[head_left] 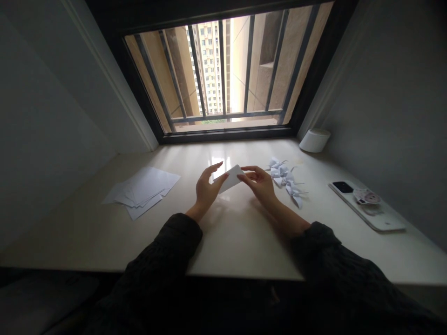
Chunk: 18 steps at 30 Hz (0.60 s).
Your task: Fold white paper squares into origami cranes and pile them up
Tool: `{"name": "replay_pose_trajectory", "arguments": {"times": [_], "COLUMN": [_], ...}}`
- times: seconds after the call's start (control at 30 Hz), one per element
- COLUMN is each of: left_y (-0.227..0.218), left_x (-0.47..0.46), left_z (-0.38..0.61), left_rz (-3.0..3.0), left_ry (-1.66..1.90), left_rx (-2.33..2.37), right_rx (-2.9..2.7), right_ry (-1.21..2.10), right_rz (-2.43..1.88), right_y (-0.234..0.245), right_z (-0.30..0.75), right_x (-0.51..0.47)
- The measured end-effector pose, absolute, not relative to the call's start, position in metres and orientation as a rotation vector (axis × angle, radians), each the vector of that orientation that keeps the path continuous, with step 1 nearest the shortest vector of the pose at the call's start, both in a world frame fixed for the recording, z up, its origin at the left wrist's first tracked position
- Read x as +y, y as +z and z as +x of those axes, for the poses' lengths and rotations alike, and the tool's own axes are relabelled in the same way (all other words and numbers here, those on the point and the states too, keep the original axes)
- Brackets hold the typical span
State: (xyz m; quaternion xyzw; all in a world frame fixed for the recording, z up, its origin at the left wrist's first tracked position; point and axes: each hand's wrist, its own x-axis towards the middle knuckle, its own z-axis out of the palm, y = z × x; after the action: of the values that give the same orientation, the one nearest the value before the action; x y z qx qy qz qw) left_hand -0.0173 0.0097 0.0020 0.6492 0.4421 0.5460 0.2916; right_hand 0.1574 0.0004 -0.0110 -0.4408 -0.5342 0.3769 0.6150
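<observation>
So both hands were up around the middle of the frame, busy with one small folded piece of white paper (232, 181). It sat at a tilt between them, upper right end a bit higher, just right of the center line. The right grip (260, 182) had it pinched near its right end, thumb in front and fingers curled behind. The left grip (206, 187) had its thumb lying on the paper's left part, with the fingers arched up and spread away from the thumb; couldn't tell if anything was pinching underneath on that side.

Both arms came in from the bottom of the frame in dark sleeves (164, 249), cuffs short of the wrists. Everything was over a pale, glossy desk (237, 251), with bright window glare right behind the paper.

Left of center there was a loose fanned pile of white sheets (146, 186), corners sticking out every which way. Just right of the right hand, a cluster of folded paper cranes (279, 173) ran in a slanting line, crowded together. Over at the right edge lay a white phone (382, 219), camera side up, with a cartoon-ish attachment (366, 196) on its back. A white cylinder (314, 141) stood in the corner at upper right, near the barred window (212, 70) filling the top of the frame.
</observation>
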Motion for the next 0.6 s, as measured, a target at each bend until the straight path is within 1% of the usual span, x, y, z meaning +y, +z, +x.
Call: {"name": "replay_pose_trajectory", "arguments": {"times": [0.17, 0.37, 0.6], "left_y": [-0.001, -0.008, -0.010], "left_x": [0.005, 0.007, 0.009], "left_z": [-0.013, -0.013, -0.013], "left_rz": [1.775, 1.807, 1.874], "left_ry": [1.351, 1.434, 1.412], "left_rx": [1.221, 1.177, 1.201], "right_rx": [-1.336, -1.335, -1.314], "right_ry": [0.798, 0.762, 0.751], "right_rz": [-1.027, -1.031, -1.030], "right_y": [-0.009, -0.011, -0.011], "right_z": [0.156, 0.155, 0.155], "right_x": [-0.001, 0.000, -0.001]}}
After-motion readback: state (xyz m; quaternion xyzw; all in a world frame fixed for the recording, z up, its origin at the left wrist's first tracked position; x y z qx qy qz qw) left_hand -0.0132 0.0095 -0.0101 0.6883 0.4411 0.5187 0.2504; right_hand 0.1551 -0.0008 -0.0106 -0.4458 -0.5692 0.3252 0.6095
